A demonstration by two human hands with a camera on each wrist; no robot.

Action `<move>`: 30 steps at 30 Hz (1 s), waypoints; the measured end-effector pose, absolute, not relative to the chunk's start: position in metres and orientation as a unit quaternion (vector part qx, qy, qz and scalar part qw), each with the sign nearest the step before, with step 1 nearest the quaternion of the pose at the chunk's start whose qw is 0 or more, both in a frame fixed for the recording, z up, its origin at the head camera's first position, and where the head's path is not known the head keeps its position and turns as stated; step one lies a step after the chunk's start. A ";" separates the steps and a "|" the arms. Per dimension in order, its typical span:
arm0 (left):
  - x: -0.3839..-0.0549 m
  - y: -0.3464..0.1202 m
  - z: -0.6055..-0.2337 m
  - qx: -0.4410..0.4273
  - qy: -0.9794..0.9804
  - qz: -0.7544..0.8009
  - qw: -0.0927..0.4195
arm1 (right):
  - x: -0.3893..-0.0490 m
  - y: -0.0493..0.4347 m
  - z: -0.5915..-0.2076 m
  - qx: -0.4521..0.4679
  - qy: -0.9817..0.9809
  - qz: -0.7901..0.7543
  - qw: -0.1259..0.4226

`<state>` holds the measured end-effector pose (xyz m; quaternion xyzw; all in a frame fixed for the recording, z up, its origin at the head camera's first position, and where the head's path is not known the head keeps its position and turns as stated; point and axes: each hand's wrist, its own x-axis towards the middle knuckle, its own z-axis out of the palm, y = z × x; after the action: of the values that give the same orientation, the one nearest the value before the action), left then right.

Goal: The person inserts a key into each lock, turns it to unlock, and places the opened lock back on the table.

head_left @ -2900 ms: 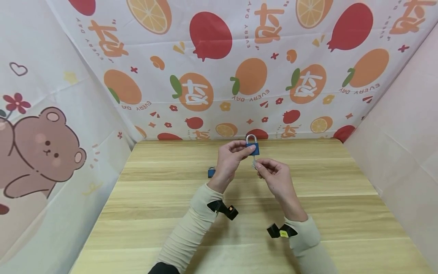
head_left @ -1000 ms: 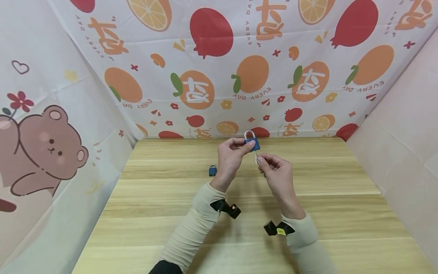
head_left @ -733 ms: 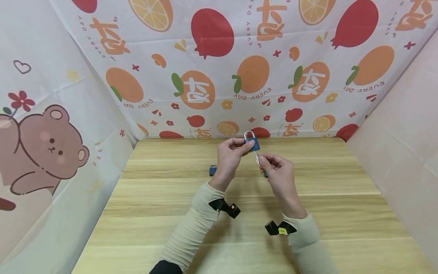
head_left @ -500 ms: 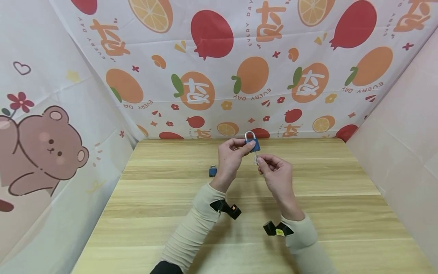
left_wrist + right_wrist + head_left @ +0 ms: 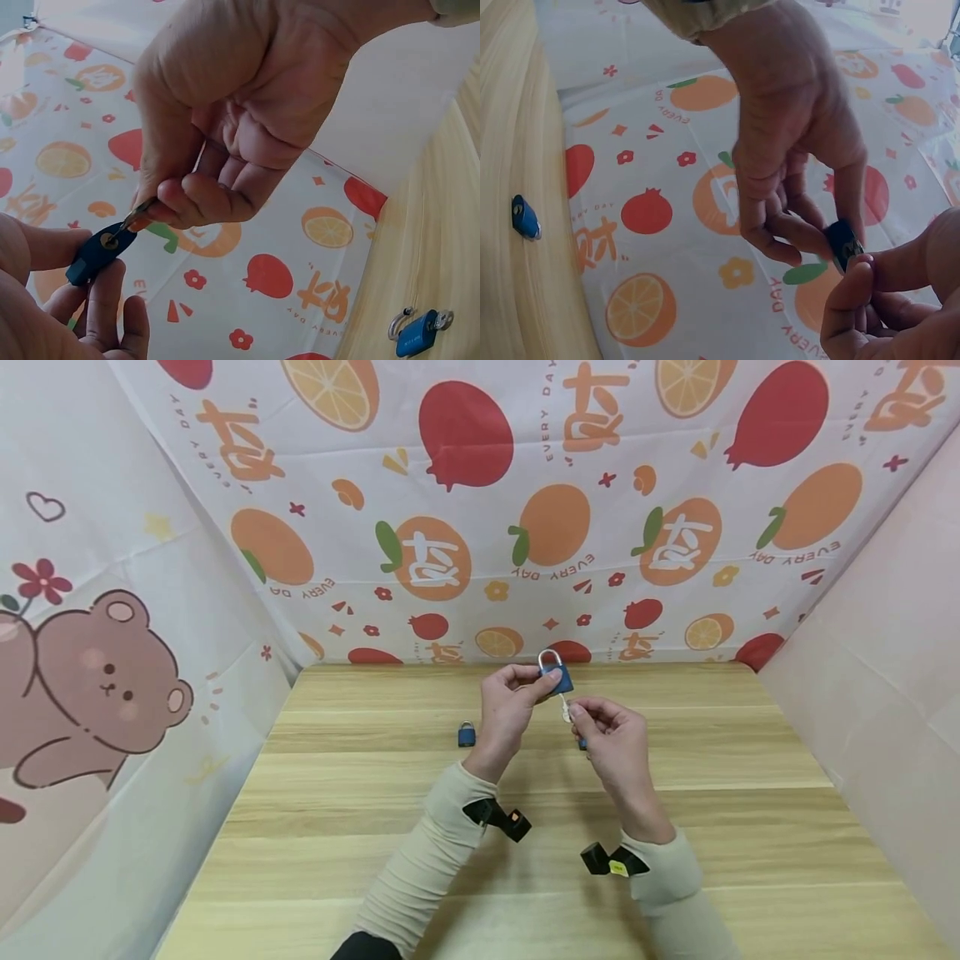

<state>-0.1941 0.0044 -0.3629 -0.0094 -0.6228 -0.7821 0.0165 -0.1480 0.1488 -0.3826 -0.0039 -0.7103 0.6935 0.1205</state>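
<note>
My left hand (image 5: 504, 714) pinches a blue padlock (image 5: 564, 683) between thumb and fingers, its silver shackle upward and closed-looking. Below it, my right hand (image 5: 619, 750) pinches a small silver key (image 5: 566, 710) by its head. In the left wrist view the key's blade meets the keyhole in the bottom of the held padlock (image 5: 91, 259). Both hands are above the table, near its far edge. The held padlock is also in the right wrist view, where fingers cover part of it.
A second blue padlock (image 5: 467, 734) stands on the wooden table (image 5: 360, 827), left of my left hand. Another blue padlock (image 5: 582, 744) is mostly hidden behind my right hand; the left wrist view shows it with a silver key (image 5: 444, 320) at one end. A fruit-print cloth (image 5: 480, 568) hangs behind.
My right hand shifts slightly back and forth with the key, now a little to the right, so the partly hidden padlock shows again. The held padlock tilts slightly; both grips stay the same.
</note>
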 end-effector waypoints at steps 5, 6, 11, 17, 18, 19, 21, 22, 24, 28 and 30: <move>-0.195 0.005 -0.363 -0.012 -0.626 -0.779 0.024 | -0.149 0.145 -0.386 0.005 -0.716 0.676 0.173; -0.195 0.005 -0.363 -0.011 -0.626 -0.780 0.025 | -0.149 0.144 -0.386 0.005 -0.718 0.672 0.179; -0.195 0.003 -0.363 -0.006 -0.625 -0.780 0.012 | -0.148 0.143 -0.385 -0.006 -0.722 0.665 0.193; -0.195 0.004 -0.364 -0.011 -0.626 -0.780 0.005 | -0.149 0.141 -0.386 -0.007 -0.704 0.681 0.201; -0.194 0.004 -0.365 -0.011 -0.626 -0.780 0.004 | -0.150 0.140 -0.386 -0.005 -0.700 0.686 0.199; -0.194 0.005 -0.365 -0.011 -0.626 -0.779 0.003 | -0.150 0.140 -0.387 -0.004 -0.695 0.691 0.198; -0.193 0.005 -0.366 -0.011 -0.626 -0.779 -0.001 | -0.151 0.138 -0.387 -0.004 -0.686 0.700 0.197; -0.193 0.005 -0.366 -0.012 -0.627 -0.779 -0.003 | -0.151 0.138 -0.388 -0.006 -0.682 0.705 0.195; -0.192 0.006 -0.367 -0.014 -0.628 -0.778 -0.004 | -0.152 0.137 -0.388 -0.011 -0.673 0.715 0.189; -0.192 0.006 -0.366 -0.019 -0.627 -0.779 -0.001 | -0.154 0.136 -0.387 -0.026 -0.659 0.729 0.182; -0.191 0.006 -0.366 -0.022 -0.626 -0.780 0.002 | -0.154 0.136 -0.387 -0.025 -0.653 0.735 0.182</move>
<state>-0.1913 0.0062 -0.3662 -0.0221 -0.6255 -0.7799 0.0022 -0.1538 0.1356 -0.3870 -0.0251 -0.6527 0.7349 0.1824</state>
